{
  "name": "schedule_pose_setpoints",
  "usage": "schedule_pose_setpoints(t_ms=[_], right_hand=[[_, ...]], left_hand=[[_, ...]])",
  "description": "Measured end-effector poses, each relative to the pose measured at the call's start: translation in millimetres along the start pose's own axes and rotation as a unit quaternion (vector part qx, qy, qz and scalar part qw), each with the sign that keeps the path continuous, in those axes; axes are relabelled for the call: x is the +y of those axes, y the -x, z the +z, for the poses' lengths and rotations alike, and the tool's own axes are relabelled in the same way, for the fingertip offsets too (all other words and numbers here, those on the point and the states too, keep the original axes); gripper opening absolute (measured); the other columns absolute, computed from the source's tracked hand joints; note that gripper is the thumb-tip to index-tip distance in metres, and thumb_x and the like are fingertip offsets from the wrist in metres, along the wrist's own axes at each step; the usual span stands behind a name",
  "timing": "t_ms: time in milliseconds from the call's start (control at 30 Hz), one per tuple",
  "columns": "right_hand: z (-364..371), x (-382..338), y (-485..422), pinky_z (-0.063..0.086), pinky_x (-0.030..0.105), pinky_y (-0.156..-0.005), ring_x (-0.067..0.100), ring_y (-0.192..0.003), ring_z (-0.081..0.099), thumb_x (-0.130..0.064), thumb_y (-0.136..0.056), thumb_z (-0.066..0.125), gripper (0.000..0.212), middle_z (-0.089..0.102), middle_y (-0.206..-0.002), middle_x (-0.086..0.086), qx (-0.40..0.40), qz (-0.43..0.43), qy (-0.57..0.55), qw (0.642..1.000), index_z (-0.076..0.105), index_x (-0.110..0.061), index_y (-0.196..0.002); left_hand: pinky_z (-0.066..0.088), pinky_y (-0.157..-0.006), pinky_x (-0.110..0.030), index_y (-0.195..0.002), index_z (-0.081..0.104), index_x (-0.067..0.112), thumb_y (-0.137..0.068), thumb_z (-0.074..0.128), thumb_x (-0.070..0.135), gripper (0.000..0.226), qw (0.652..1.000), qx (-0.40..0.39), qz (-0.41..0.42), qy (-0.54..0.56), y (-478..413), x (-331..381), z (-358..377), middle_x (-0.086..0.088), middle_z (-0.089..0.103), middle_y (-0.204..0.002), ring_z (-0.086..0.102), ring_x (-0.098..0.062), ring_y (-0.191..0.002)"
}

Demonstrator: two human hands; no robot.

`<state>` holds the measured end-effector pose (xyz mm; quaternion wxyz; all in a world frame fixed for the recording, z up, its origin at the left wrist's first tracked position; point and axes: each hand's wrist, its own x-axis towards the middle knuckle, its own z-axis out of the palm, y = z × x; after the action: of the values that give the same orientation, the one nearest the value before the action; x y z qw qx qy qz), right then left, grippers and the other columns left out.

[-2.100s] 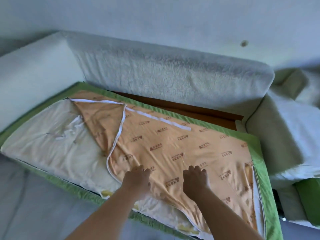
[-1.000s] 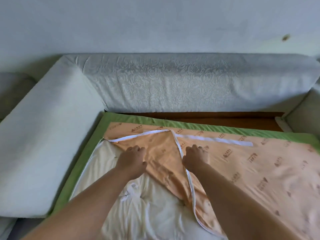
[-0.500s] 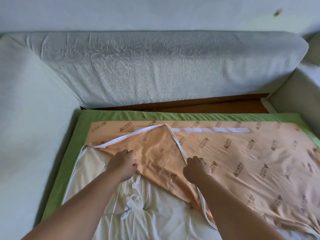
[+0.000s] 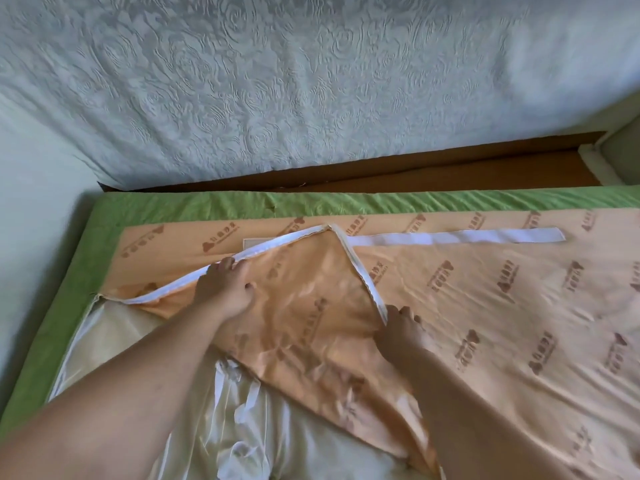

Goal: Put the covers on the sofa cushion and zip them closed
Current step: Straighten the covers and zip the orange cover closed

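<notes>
- Currently, the orange cover (image 4: pixel 485 306) lies flat over the sofa cushion (image 4: pixel 114 344), whose cream surface is exposed at the near left.
- One triangular flap (image 4: pixel 311 306) of the cover is folded back. White zip tape (image 4: pixel 277 242) borders its two upper edges, which meet at an apex near the far side.
- Left hand (image 4: pixel 225 289): fingers curled over the left run of tape, thumb on the flap.
- Right hand (image 4: pixel 403 332): fingers curled at the lower end of the right run. It appears to pinch the tape, but the grip is hidden.
- A green border (image 4: pixel 242 204) frames the cushion's far and left edges.
- Beyond the border, a brown base board (image 4: pixel 450 168) shows as an open strip below the backrest (image 4: pixel 277 81).
- A white strap (image 4: pixel 485 236) lies flat, right of the apex.
</notes>
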<state>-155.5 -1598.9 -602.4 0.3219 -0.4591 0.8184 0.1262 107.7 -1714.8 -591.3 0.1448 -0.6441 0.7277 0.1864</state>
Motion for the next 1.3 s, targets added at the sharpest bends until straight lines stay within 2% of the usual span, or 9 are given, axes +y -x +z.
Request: schedule_pose_setpoints(t_ms=[233, 300, 367, 467, 600, 700, 867, 1100, 1300], right_hand=[[11.7, -18.7, -6.4, 0.045, 0.031, -0.071, 0.025, -0.085, 0.056, -0.028, -0.081, 0.063, 0.049, 0.058, -0.094, 0.003, -0.023, 0.006, -0.253, 0.967, 0.043, -0.021, -0.126], [8.7, -30.2, 4.4, 0.049, 0.031, -0.080, 0.021, -0.087, 0.057, -0.020, -0.077, 0.070, 0.052, 0.057, -0.096, 0.001, -0.077, -0.004, -0.324, 0.943, 0.050, -0.020, -0.125], [6.1, -46.8, 26.3, 0.048, 0.030, -0.085, 0.020, -0.091, 0.055, -0.013, -0.077, 0.070, 0.050, 0.054, -0.101, 0.001, -0.116, -0.029, -0.340, 0.933, 0.054, -0.019, -0.124], [8.2, -75.5, 70.9, 0.045, 0.026, -0.076, 0.021, -0.094, 0.053, -0.011, -0.081, 0.065, 0.049, 0.051, -0.114, 0.003, -0.147, -0.067, -0.353, 0.921, 0.051, -0.021, -0.127], [18.2, -95.1, 128.3, 0.041, 0.021, -0.073, 0.016, -0.090, 0.051, -0.017, -0.085, 0.062, 0.047, 0.050, -0.122, 0.004, -0.169, -0.120, -0.310, 0.928, 0.049, -0.023, -0.130], [24.8, -101.1, 180.4, 0.041, 0.018, -0.050, 0.012, -0.064, 0.051, -0.012, -0.083, 0.063, 0.038, 0.053, -0.113, 0.004, -0.193, -0.113, -0.326, 0.919, 0.054, -0.017, -0.119], [37.3, -110.2, 231.1, 0.043, 0.024, -0.055, 0.016, -0.063, 0.050, -0.005, -0.070, 0.069, 0.029, 0.053, -0.085, 0.000, -0.181, -0.090, -0.296, 0.934, 0.055, -0.017, -0.093], [76.8, -135.4, 268.2, 0.046, 0.028, -0.075, 0.020, -0.093, 0.057, -0.008, -0.067, 0.074, 0.069, 0.058, -0.111, 0.009, -0.206, -0.061, -0.304, 0.928, 0.043, -0.013, -0.129], [126.4, -153.8, 295.5, 0.035, 0.031, -0.053, 0.019, -0.056, 0.044, -0.012, -0.064, 0.062, 0.018, 0.049, -0.062, 0.007, -0.193, -0.098, -0.325, 0.921, 0.058, -0.004, -0.080]], left_hand=[[0.030, -0.106, -0.047, -0.148, 0.008, 0.027, -0.084, 0.060, 0.046, 0.084, 0.992, -0.063, -0.091, 0.053, -42.0, -8.5, 34.5, -0.009, 0.026, -0.149, 0.026, -0.031, -0.136], [0.036, -0.100, -0.044, -0.132, 0.033, 0.029, -0.082, 0.062, 0.040, 0.059, 0.990, -0.084, -0.094, 0.057, -40.0, -14.8, 33.8, -0.010, 0.045, -0.134, 0.042, -0.032, -0.122], [0.045, -0.089, -0.036, -0.089, 0.048, 0.026, -0.080, 0.058, 0.028, 0.013, 0.989, -0.106, -0.052, 0.092, -27.6, -19.0, 28.9, -0.009, 0.059, -0.104, 0.053, -0.029, -0.096], [0.036, -0.058, -0.025, -0.062, 0.047, 0.016, -0.080, 0.060, 0.016, 0.022, 0.986, -0.125, 0.015, 0.109, 9.5, -28.0, 14.4, -0.003, 0.052, -0.071, 0.051, -0.023, -0.076], [0.031, -0.051, -0.022, -0.056, 0.046, 0.014, -0.078, 0.063, 0.017, 0.028, 0.981, -0.169, 0.040, 0.084, 62.7, -60.3, -5.8, 0.001, 0.048, -0.058, 0.050, -0.020, -0.069], [0.029, -0.049, -0.024, -0.054, 0.045, 0.012, -0.064, 0.060, 0.029, 0.025, 0.977, -0.198, 0.036, 0.072, 116.0, -94.1, -33.1, 0.002, 0.045, -0.054, 0.045, -0.020, -0.064], [0.029, -0.047, -0.021, -0.053, 0.051, 0.014, -0.057, 0.064, 0.021, 0.015, 0.968, -0.239, 0.038, 0.073, 179.4, -132.4, -52.5, 0.004, 0.050, -0.056, 0.045, -0.013, -0.056], [0.033, -0.051, -0.021, -0.062, 0.052, 0.018, -0.073, 0.066, 0.017, 0.017, 0.976, -0.202, 0.083, -0.002, 234.5, -163.2, -42.2, -0.001, 0.054, -0.073, 0.054, -0.020, -0.075], [0.045, -0.078, -0.027, -0.107, 0.062, 0.015, -0.084, 0.048, 0.019, 0.027, 0.964, -0.163, 0.146, -0.154, 269.8, -194.4, 3.1, -0.009, 0.057, -0.116, 0.057, -0.026, -0.107]])
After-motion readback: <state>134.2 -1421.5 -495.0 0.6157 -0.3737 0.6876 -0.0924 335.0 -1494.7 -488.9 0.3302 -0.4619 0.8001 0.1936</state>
